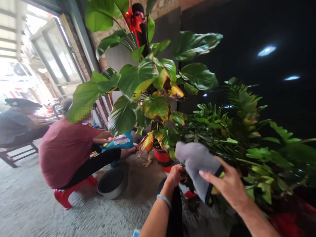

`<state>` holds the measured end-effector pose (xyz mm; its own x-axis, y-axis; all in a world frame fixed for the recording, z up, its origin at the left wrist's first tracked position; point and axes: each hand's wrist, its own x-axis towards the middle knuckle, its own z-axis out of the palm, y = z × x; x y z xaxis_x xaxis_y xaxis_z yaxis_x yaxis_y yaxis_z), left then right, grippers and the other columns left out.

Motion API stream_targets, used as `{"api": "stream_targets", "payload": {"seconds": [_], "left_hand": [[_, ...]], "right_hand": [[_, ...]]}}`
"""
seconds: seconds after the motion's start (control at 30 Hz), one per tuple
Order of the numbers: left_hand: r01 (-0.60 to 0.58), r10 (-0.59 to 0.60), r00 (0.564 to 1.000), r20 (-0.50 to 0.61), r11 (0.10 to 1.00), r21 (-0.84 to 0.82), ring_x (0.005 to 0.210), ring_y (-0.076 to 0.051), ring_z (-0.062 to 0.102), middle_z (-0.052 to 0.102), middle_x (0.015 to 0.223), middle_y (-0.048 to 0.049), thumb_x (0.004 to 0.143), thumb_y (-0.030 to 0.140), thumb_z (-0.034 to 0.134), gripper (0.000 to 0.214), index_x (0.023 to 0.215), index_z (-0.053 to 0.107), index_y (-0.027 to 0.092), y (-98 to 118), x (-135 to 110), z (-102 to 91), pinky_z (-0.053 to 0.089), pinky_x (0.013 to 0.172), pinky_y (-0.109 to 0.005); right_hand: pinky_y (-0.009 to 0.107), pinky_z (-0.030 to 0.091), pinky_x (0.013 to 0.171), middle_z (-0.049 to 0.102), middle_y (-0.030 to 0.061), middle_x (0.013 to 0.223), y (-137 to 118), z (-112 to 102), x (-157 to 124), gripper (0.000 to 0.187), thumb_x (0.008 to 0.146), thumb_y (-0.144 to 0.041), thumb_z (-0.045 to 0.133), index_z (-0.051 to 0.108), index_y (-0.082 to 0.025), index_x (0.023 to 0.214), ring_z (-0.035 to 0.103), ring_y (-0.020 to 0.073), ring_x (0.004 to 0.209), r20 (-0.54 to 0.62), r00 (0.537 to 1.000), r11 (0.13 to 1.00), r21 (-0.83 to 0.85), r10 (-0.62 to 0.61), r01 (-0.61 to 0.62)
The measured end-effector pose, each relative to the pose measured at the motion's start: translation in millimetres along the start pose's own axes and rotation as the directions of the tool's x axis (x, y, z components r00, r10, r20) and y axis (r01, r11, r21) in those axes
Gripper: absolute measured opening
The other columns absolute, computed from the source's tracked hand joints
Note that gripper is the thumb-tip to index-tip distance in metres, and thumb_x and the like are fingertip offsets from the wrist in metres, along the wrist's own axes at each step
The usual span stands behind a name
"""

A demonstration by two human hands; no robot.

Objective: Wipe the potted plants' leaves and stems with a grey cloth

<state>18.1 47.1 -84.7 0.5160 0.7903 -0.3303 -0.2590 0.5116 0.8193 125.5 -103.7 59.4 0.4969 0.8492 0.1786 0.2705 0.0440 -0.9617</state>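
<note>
My right hand (229, 186) grips a grey cloth (198, 168) with a dark edge and a bit of yellow near the fingers. The thumb presses on its face, and its far end hangs over toward the plants. My left hand (175, 176), with a pale bracelet at the wrist, is curled low beside the cloth. Its fingertips are partly hidden, and what they hold cannot be made out. In front stands a tall potted plant (128, 82) with broad leaves, some yellow and brown, in a red and black pot (161, 156). Leafy green plants (217, 128) crowd the right side.
At left a person in a red shirt (66, 148) sits on a red stool (61, 197), by a round grey basin (112, 184) and a blue bag (120, 141). Another person (17, 121) sits farther back. A dark glossy panel (247, 26) stands behind the plants.
</note>
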Motion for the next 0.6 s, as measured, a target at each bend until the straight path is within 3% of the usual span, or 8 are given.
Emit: {"api": "stream_targets", "payload": {"seconds": [0.07,0.13,0.2,0.27,0.37,0.43,0.53,0.6], "left_hand": [[-0.005,0.005,1.000,0.008,1.000,0.005,0.043,-0.009,0.040,0.045,0.046,0.0056,0.054,0.017,0.070,0.024,0.054,0.046,0.018,0.7,0.0,0.7,0.037,0.053,-0.027],[-0.009,0.009,1.000,0.001,1.000,-0.004,0.040,-0.007,0.038,0.041,0.044,0.0082,0.049,0.020,0.074,0.035,0.053,0.040,0.019,0.8,1.1,0.3,0.038,0.051,-0.027],[-0.016,0.015,1.000,-0.005,1.000,-0.017,0.039,-0.007,0.038,0.041,0.045,0.0090,0.046,0.022,0.077,0.041,0.054,0.037,0.020,0.4,2.6,-1.2,0.038,0.051,-0.026],[-0.017,0.016,1.000,-0.012,0.999,-0.031,0.039,-0.007,0.040,0.043,0.046,0.0090,0.045,0.023,0.078,0.043,0.055,0.036,0.020,0.2,3.8,-3.5,0.038,0.050,-0.025],[-0.008,0.006,0.999,-0.032,0.998,-0.060,0.039,-0.007,0.041,0.045,0.047,0.0092,0.044,0.021,0.078,0.041,0.060,0.040,0.020,1.9,3.1,-8.1,0.037,0.048,-0.024],[-0.007,0.004,0.999,-0.035,0.997,-0.075,0.039,-0.007,0.042,0.047,0.049,0.0090,0.046,0.019,0.078,0.038,0.066,0.046,0.019,4.0,1.1,-11.4,0.037,0.049,-0.024],[-0.003,0.000,0.999,-0.033,0.995,-0.101,0.040,-0.007,0.044,0.050,0.054,0.0081,0.051,0.015,0.077,0.037,0.081,0.055,0.017,6.8,-2.2,-15.1,0.038,0.050,-0.024],[0.018,-0.022,0.999,-0.028,0.993,-0.113,0.040,-0.008,0.044,0.051,0.055,0.0081,0.053,0.013,0.076,0.042,0.091,0.058,0.017,7.2,-2.8,-16.1,0.039,0.052,-0.026]], "right_hand": [[0.036,0.052,0.067,0.074,0.0035,0.076,-6.5,-11.1,18.2,0.051,0.049,-0.049,0.075,0.067,-0.022,0.091,0.067,0.0264,0.071,-0.195,0.978,0.998,-0.014,-0.067,0.065],[0.038,0.052,0.067,0.073,0.0032,0.072,2.4,-14.6,29.1,0.048,0.045,-0.049,0.076,0.067,-0.022,0.084,0.067,0.0274,0.070,-0.288,0.957,0.999,-0.033,-0.044,0.036],[0.040,0.053,0.064,0.072,0.0038,0.066,21.1,-11.2,25.4,0.043,0.042,-0.048,0.075,0.067,-0.022,0.076,0.067,0.0292,0.067,-0.249,0.962,0.994,0.020,0.113,-0.111],[0.041,0.054,0.062,0.073,0.0063,0.065,39.0,-6.1,8.5,0.040,0.042,-0.047,0.074,0.067,-0.021,0.072,0.069,0.0316,0.067,-0.140,0.943,0.949,0.133,0.302,-0.284],[0.041,0.056,0.065,0.075,0.0097,0.070,46.7,-8.1,-19.5,0.041,0.041,-0.046,0.076,0.070,-0.018,0.071,0.070,0.0338,0.073,-0.032,0.903,0.879,0.243,0.429,-0.410],[0.041,0.056,0.067,0.075,0.0096,0.071,38.5,-18.2,-24.4,0.045,0.038,-0.045,0.078,0.071,-0.018,0.073,0.070,0.0342,0.073,-0.072,0.896,0.875,0.263,0.437,-0.406],[0.043,0.057,0.072,0.076,0.0072,0.074,23.8,-35.0,-6.9,0.050,0.036,-0.043,0.081,0.069,-0.019,0.078,0.070,0.0344,0.079,-0.281,0.886,0.908,0.313,0.368,-0.278],[0.043,0.057,0.076,0.076,0.0057,0.078,24.1,-38.9,9.2,0.048,0.038,-0.041,0.082,0.068,-0.020,0.079,0.070,0.0344,0.086,-0.405,0.853,0.921,0.336,0.329,-0.196]]}}
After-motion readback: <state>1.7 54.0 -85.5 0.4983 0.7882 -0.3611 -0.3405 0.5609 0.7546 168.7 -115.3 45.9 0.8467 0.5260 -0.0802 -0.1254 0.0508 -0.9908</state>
